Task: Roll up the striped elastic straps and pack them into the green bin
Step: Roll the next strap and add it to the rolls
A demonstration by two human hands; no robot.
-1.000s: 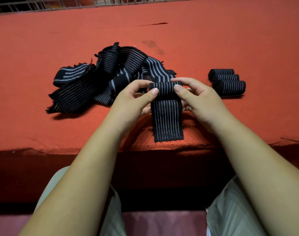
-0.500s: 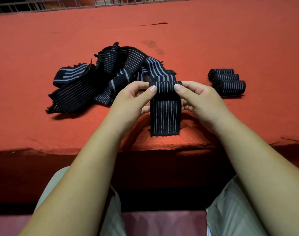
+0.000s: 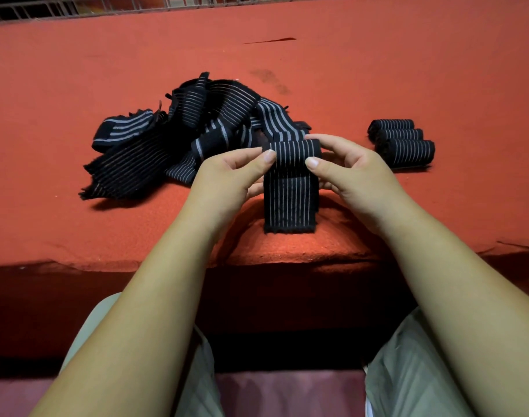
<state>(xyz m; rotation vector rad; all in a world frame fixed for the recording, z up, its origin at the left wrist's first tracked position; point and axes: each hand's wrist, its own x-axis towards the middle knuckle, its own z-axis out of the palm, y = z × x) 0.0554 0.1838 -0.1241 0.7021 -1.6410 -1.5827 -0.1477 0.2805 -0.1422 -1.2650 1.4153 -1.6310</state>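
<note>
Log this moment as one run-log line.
strap: part-rolled, tail loose | left hand: pinches roll | right hand: pinches roll | rolled straps: three, right | loose pile: left | green bin: unseen

The left hand (image 3: 227, 176) and right hand (image 3: 353, 173) pinch the half-rolled striped strap (image 3: 290, 194), their fingers other than the thumbs mostly hidden behind the roll, which also covers the near edge of the pile of loose straps (image 3: 179, 145), too tangled to count. Of the three rolled straps (image 3: 403, 150), the two farther ones sit partly hidden behind the nearest. The top edge cuts off the wire grid (image 3: 76, 7), and the bottom edge cuts off the trouser legs (image 3: 407, 374).
</note>
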